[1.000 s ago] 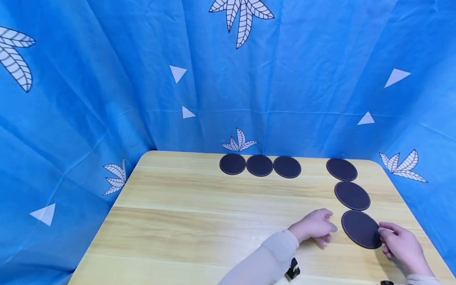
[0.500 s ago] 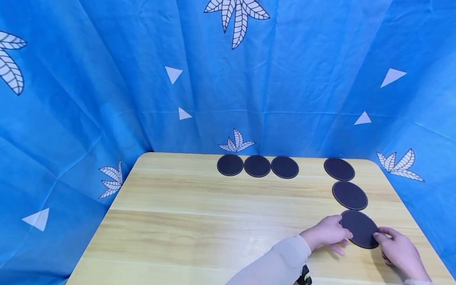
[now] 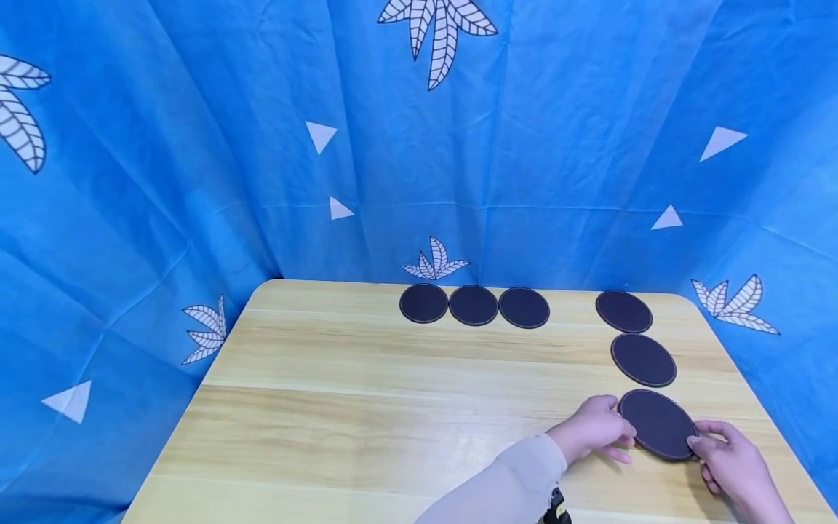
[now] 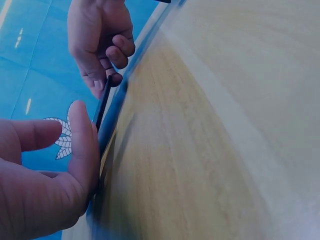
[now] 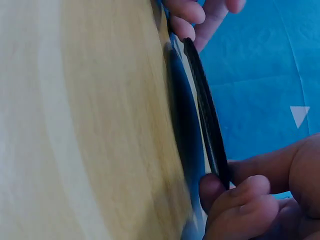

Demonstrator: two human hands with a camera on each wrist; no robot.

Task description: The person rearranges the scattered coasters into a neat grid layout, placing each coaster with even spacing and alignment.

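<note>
A round black coaster (image 3: 658, 425) with a thin stitched rim is held between both hands at the right of the table. My right hand (image 3: 735, 458) pinches its right edge, thumb on top and fingers underneath. My left hand (image 3: 599, 427) grips the opposite edge with thumb and fingertips. In the right wrist view the coaster (image 5: 207, 112) appears edge-on, with a gap and a shadow between it and the wood. Just beyond it lies a matching coaster (image 3: 644, 359), which touches another coaster (image 3: 624, 311) near the back right corner.
Along the back edge of the wooden table (image 3: 314, 437) lie a left coaster (image 3: 423, 303), a middle coaster (image 3: 473, 305) and a right coaster (image 3: 524, 307), side by side. A blue patterned curtain (image 3: 419, 145) encloses the table at the back and sides.
My left hand has moved right and taken hold of the coaster's left edge. The coaster has lifted slightly and come away from the one behind it. My right hand keeps its pinch.
</note>
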